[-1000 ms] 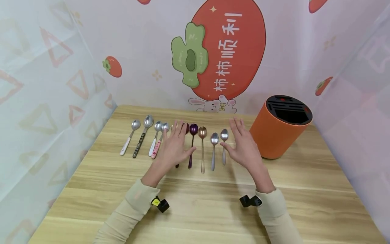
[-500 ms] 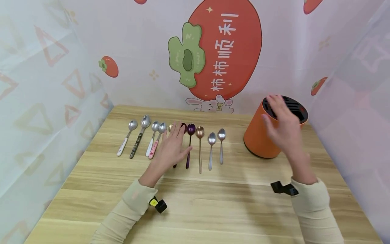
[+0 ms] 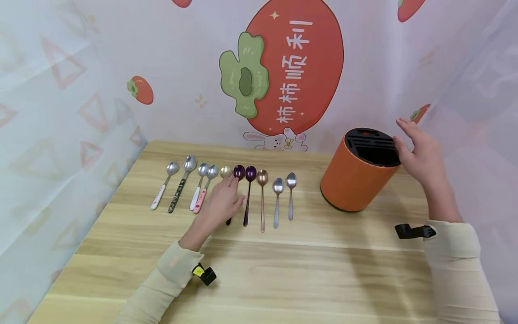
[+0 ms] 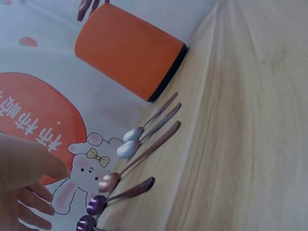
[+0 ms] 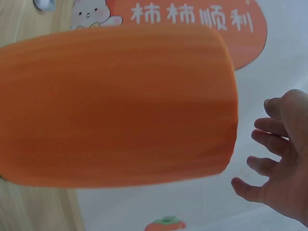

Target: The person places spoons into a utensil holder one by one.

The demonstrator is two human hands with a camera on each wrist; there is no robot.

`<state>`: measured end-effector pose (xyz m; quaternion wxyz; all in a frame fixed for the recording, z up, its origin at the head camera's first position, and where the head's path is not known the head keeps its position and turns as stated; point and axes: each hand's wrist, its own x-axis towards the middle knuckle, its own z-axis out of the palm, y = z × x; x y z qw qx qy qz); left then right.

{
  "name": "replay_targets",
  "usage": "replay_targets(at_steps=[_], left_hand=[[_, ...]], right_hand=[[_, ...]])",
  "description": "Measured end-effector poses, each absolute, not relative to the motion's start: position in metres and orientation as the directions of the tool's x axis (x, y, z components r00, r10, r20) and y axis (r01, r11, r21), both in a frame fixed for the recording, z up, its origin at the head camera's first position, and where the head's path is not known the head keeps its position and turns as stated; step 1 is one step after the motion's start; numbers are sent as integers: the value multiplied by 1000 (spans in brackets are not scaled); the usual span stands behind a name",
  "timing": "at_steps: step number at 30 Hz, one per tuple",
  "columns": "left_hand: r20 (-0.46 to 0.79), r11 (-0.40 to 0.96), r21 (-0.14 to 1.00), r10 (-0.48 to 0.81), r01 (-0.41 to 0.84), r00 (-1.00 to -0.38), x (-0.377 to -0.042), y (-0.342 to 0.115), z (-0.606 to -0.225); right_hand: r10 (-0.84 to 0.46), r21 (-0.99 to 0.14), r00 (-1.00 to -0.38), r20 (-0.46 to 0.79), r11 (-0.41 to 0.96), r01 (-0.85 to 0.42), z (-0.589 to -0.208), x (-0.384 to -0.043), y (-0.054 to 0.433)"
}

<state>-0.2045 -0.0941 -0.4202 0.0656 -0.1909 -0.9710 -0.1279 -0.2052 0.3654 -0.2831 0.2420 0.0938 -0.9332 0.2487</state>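
Note:
My left hand (image 3: 220,201) hovers with relaxed fingers over the middle of a row of spoons, partly hiding a gold spoon (image 3: 226,171) and a dark purple spoon (image 3: 239,172). Just right of it lie another purple spoon (image 3: 251,173) and a copper spoon (image 3: 262,177). My right hand (image 3: 421,150) is raised at the right rim of an orange knife block (image 3: 353,177) with a black slotted top. Its fingers are spread and hold nothing; the right wrist view shows a gap between the hand (image 5: 281,149) and the block.
On the left of the row are a black-handled spoon (image 3: 176,195), a pink-handled spoon (image 3: 200,200) and white-handled ones. Two small silver spoons (image 3: 291,180) end the row at right. A patterned cloth backdrop (image 3: 182,90) stands behind the wooden table (image 3: 283,279).
My right hand has left the silver spoons at the row's right end and swung right, past the front of the knife block to its right side. The left hand has stayed over the spoons.

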Motion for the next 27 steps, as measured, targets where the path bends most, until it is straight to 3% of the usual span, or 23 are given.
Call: replay_targets(at_steps=[5,13,27], left_hand=[[188,889,253,342,382,-921,-203,-101,-428],[137,890,248,359,383,-923,-203,-102,-436],[73,904,268,326,333,-943,-210,-94,-450]], right_hand=[[-31,-513,-958,286,839,-181,-287,-219,386],[-104,-609,-989,104,779,-146,-306,-229,404],[-94,-690,-988,120,708,-151,-318,-227,400]])
